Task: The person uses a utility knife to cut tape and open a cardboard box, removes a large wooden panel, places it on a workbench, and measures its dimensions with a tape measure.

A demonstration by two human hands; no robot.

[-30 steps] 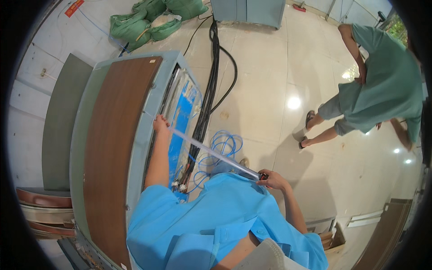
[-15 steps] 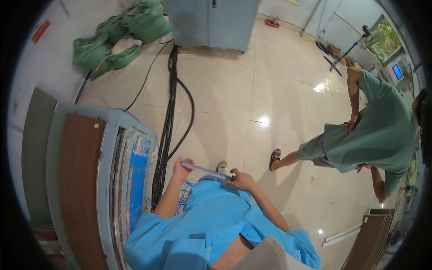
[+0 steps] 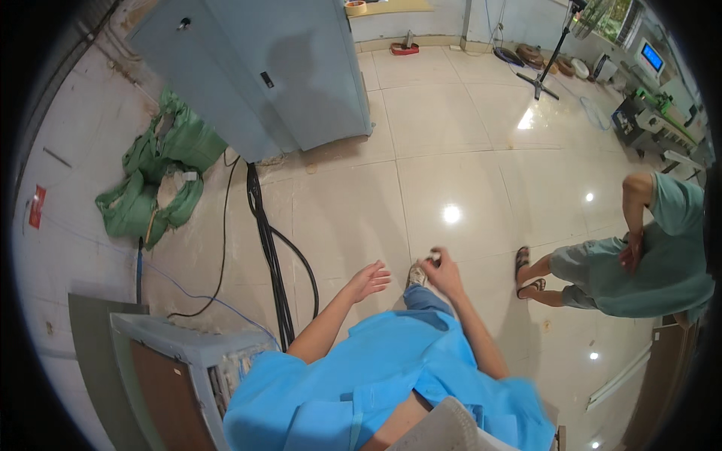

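In front of my blue shirt [image 3: 376, 346], my left hand [image 3: 368, 282] is held out with its fingers apart and nothing in them. My right hand [image 3: 445, 274] is beside it, fingers curled round a small dark tape measure [image 3: 434, 259], mostly hidden by the hand. No blade shows between my hands now. Below them one of my shoes [image 3: 416, 276] stands on the tiled floor.
A grey-blue metal cabinet [image 3: 301, 83] stands ahead; black cables [image 3: 263, 248] run from it along the floor. Green sacks [image 3: 139, 207] lean at the left wall, near a metal frame with boards [image 3: 169, 391]. A person in green [image 3: 647, 263] stands right, beyond them a fan stand [image 3: 553, 64].
The pale strip stretched between my hands is gone from sight, and my left hand has let go of it and opened. My view has shifted; the cabinet appears larger, the other person lower right.
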